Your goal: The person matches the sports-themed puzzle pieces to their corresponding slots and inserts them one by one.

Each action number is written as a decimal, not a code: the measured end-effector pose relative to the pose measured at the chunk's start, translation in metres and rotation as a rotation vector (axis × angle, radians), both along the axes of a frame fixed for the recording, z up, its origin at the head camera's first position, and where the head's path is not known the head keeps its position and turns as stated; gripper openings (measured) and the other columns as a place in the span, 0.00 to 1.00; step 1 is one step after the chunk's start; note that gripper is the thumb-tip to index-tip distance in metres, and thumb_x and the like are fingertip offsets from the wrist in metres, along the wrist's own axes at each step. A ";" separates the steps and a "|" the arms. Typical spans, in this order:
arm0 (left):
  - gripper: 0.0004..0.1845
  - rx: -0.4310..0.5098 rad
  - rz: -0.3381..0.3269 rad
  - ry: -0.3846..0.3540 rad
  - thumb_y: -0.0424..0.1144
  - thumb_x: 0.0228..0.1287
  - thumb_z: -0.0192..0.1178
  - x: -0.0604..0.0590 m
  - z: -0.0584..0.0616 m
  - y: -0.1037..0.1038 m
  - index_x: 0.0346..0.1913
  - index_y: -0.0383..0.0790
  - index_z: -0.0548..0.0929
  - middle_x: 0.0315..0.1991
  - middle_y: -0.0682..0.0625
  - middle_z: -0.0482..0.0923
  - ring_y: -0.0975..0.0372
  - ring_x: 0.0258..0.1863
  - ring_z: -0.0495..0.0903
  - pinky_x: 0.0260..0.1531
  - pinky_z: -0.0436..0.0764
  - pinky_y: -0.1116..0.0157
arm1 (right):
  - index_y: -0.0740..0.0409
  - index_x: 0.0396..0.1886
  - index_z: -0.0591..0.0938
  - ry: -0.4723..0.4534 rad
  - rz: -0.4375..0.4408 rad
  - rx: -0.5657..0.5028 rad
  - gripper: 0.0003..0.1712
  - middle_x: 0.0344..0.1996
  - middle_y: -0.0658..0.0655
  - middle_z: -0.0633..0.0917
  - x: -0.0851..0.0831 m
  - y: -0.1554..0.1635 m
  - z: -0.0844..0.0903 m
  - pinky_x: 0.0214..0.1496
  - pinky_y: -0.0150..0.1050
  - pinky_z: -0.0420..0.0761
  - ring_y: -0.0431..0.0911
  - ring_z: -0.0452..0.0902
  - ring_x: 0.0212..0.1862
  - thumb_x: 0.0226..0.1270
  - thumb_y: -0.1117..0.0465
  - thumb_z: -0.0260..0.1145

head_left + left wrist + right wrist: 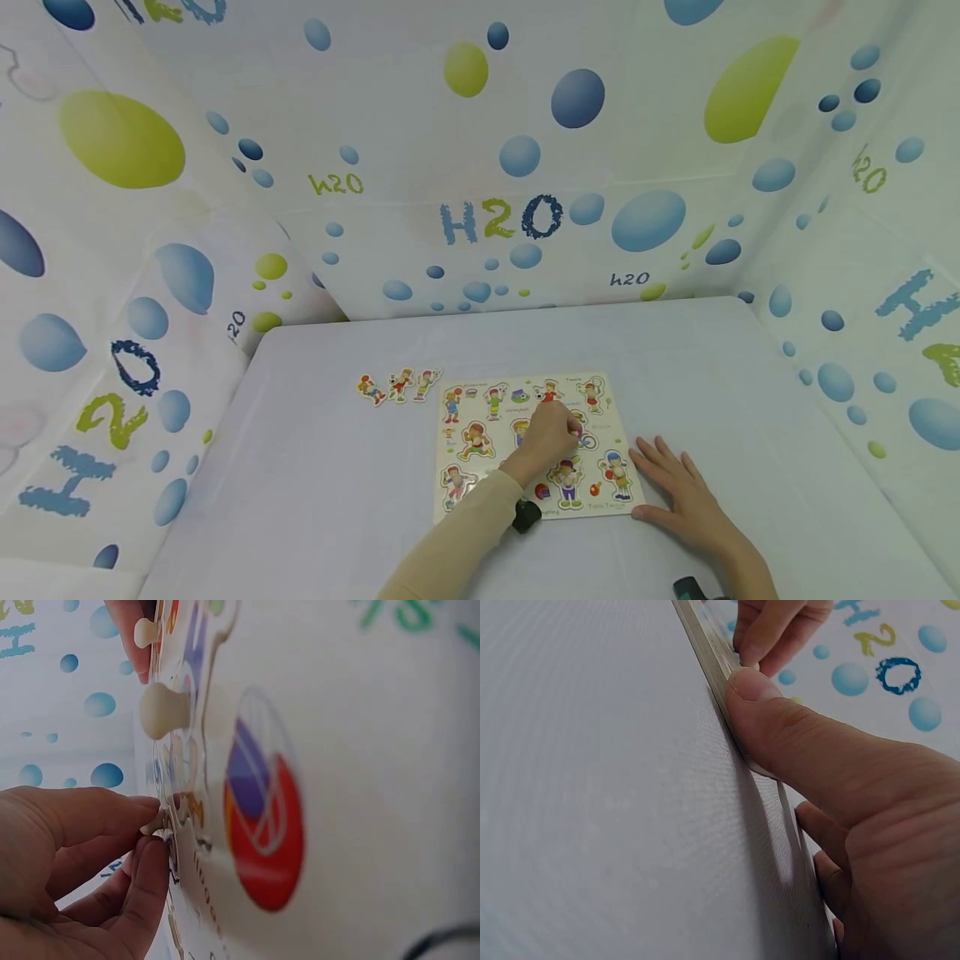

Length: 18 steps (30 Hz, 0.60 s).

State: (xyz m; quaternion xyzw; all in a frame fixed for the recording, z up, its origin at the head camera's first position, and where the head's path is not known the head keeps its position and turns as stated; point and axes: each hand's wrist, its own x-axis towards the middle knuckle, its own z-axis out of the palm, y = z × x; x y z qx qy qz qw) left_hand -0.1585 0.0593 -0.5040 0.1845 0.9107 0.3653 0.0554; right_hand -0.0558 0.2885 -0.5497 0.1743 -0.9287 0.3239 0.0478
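Note:
A peg puzzle board (453, 454) printed with sports figures lies on the table. My left hand (546, 440) reaches over its upper right part. In the left wrist view, its thumb and fingers pinch the small knob (154, 823) of a puzzle piece at the board's surface; the hand mostly hides that piece. Another pale knob (163, 711) stands up nearer the camera. At the board's right edge my right hand (678, 492) rests with fingers spread. The right wrist view has its thumb (817, 750) against the board's edge (705, 652).
Three loose figure pieces lie in a row beyond the board's upper left corner: one (371, 389), a middle one (401, 385) and one (427, 385) beside the board. A white cloth (315, 467) covers the table. Bubble-printed curtains (405, 108) enclose the back and sides.

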 end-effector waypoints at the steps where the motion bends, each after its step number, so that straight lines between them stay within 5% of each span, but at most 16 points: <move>1: 0.07 -0.002 -0.003 0.003 0.23 0.51 0.63 0.000 0.000 0.000 0.29 0.34 0.90 0.28 0.46 0.86 0.67 0.22 0.70 0.19 0.67 0.76 | 0.51 0.70 0.71 0.001 0.002 0.000 0.44 0.71 0.62 0.68 0.000 0.000 0.000 0.78 0.40 0.27 0.30 0.34 0.77 0.53 0.44 0.73; 6: 0.07 -0.002 -0.014 0.003 0.24 0.51 0.63 -0.001 0.000 -0.001 0.26 0.36 0.89 0.20 0.52 0.80 0.69 0.19 0.66 0.17 0.63 0.76 | 0.51 0.70 0.71 0.001 0.005 0.002 0.44 0.71 0.62 0.68 -0.001 0.000 -0.001 0.77 0.37 0.26 0.30 0.34 0.77 0.53 0.44 0.73; 11: 0.10 0.021 -0.047 0.003 0.24 0.51 0.61 -0.001 0.002 -0.004 0.16 0.35 0.78 0.11 0.57 0.57 0.69 0.13 0.51 0.16 0.53 0.75 | 0.51 0.70 0.71 -0.025 0.001 -0.007 0.44 0.71 0.62 0.67 -0.001 0.000 0.000 0.77 0.40 0.26 0.31 0.35 0.78 0.53 0.44 0.73; 15: 0.03 0.047 -0.049 0.052 0.26 0.54 0.65 -0.002 0.010 -0.010 0.31 0.30 0.88 0.19 0.50 0.78 0.70 0.17 0.59 0.20 0.61 0.76 | 0.52 0.70 0.71 -0.033 -0.005 -0.004 0.45 0.71 0.63 0.67 -0.001 -0.001 0.001 0.77 0.39 0.26 0.34 0.35 0.78 0.53 0.43 0.73; 18: 0.12 0.064 -0.038 0.080 0.29 0.56 0.67 -0.003 0.016 -0.017 0.45 0.32 0.88 0.36 0.44 0.86 0.69 0.25 0.71 0.27 0.71 0.75 | 0.52 0.70 0.71 -0.035 -0.011 0.004 0.45 0.71 0.63 0.67 -0.001 -0.001 0.001 0.77 0.38 0.25 0.38 0.37 0.79 0.53 0.43 0.73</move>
